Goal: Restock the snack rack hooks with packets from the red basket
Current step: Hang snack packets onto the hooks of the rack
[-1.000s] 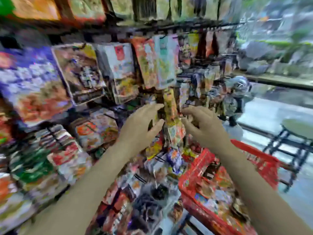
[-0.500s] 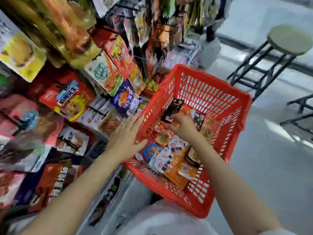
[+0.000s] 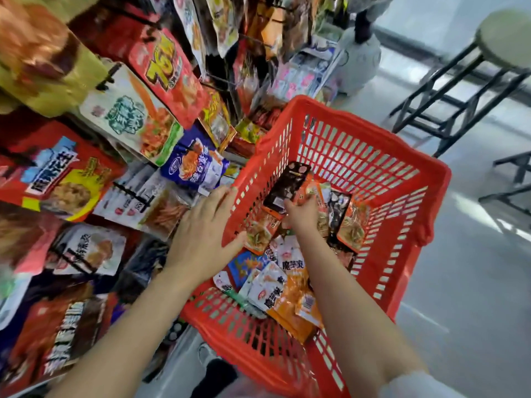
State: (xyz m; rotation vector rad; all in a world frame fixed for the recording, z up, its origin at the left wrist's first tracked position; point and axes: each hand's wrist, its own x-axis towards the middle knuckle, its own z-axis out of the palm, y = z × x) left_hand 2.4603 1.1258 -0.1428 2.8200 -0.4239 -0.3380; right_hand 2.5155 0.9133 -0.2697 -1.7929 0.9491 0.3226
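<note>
Little changed, right hand (image 3: 301, 215) grip still pinching dark packet (image 3: 287, 186), left hand (image 3: 201, 234) flat on red basket (image 3: 402, 179) rim

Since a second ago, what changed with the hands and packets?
Both hands left the rack hooks and came down to the red basket. The right hand reached inside and now grips a dark packet; the left hand rests open against the basket's near wall. In the last half second, little moved.
</note>
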